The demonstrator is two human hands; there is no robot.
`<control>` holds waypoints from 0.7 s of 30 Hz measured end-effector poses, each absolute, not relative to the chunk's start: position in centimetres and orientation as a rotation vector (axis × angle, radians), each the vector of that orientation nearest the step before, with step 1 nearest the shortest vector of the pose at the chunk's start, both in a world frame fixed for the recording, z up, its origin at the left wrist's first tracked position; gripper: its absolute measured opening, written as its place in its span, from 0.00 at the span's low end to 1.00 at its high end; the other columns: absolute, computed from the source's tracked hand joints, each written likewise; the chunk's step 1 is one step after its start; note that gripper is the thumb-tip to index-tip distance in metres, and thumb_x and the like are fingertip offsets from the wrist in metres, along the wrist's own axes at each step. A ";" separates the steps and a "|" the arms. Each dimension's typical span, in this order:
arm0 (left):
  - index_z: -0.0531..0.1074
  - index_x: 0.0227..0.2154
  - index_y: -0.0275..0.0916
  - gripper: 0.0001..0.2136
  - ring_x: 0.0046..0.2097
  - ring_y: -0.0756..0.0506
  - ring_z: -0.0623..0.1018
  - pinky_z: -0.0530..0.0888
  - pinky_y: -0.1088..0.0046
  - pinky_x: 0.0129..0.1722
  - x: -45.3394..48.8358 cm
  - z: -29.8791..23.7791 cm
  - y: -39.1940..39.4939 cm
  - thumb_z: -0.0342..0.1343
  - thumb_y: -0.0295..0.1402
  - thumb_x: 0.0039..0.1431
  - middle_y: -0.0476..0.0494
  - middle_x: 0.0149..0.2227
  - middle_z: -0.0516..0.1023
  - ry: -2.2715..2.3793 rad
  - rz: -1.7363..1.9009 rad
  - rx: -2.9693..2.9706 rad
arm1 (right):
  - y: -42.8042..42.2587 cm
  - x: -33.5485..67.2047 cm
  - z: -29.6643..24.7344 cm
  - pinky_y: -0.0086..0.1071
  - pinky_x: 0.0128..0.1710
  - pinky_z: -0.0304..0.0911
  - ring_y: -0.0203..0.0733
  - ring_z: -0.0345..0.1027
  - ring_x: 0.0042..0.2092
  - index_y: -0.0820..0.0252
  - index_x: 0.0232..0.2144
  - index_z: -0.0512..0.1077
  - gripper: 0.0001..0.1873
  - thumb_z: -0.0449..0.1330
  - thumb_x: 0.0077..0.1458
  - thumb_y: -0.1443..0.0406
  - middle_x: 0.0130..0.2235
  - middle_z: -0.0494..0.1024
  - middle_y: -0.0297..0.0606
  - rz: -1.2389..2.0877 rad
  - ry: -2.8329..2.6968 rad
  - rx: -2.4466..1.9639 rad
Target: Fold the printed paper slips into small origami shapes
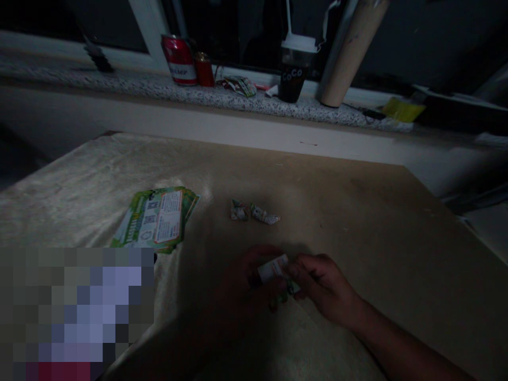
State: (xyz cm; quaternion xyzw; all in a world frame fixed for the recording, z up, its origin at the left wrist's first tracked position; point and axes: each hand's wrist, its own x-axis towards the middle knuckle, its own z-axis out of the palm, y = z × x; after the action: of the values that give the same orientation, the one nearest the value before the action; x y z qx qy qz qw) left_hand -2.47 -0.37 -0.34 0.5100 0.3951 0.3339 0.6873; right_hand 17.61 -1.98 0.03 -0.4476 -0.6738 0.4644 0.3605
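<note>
My left hand [254, 288] lies in dark shadow near the middle of the table, its fingers closed around a small white-and-green printed packet [272, 268]. From the right, my right hand [323, 283] pinches the packet's near edge between thumb and fingers. A green part of it shows under the hands; shadow hides the rest. Just beyond my hands lie two small crumpled printed wrappers [256, 212], side by side. To the left, a fanned stack of green printed leaflets [156, 219] rests on the tabletop.
The table [357, 211] has a pale covering. Behind it, a speckled stone windowsill [130, 87] holds a red can [179, 61], a smaller red container [204, 70], crumpled wrappers [238, 84], a dark lidded cup [292, 71], a cardboard tube [351, 53] and a yellow item [404, 110].
</note>
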 end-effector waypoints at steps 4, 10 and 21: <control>0.69 0.55 0.41 0.24 0.30 0.45 0.81 0.77 0.72 0.27 -2.4 -0.8 -0.3 0.66 0.42 0.59 0.47 0.33 0.83 0.912 0.761 1.114 | -2.1 17.7 -0.2 0.28 0.24 0.60 0.33 0.64 0.23 0.59 0.23 0.71 0.28 0.55 0.69 0.47 0.20 0.71 0.31 1.313 -1.647 -1.128; 0.70 0.59 0.49 0.36 0.61 0.32 0.74 0.74 0.54 0.59 -3.2 -0.6 -0.9 0.76 0.42 0.46 0.40 0.61 0.74 1.046 0.908 1.615 | -1.6 17.5 -0.5 0.24 0.17 0.58 0.32 0.63 0.16 0.59 0.22 0.67 0.27 0.63 0.61 0.45 0.16 0.69 0.28 1.744 -1.126 -1.052; 0.83 0.35 0.46 0.07 0.37 0.44 0.82 0.78 0.69 0.38 -3.6 1.4 -0.3 0.59 0.33 0.64 0.46 0.37 0.84 1.059 1.051 1.899 | -2.2 17.4 0.5 0.33 0.33 0.71 0.41 0.76 0.33 0.58 0.36 0.78 0.09 0.64 0.65 0.59 0.31 0.81 0.39 0.988 -1.510 -1.091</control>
State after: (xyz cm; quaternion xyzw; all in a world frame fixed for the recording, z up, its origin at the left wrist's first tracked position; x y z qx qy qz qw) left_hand -3.63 -0.28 1.44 0.7350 0.4099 0.4069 0.3552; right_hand 17.41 -2.23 0.46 -0.4500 -0.6227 0.4075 0.4937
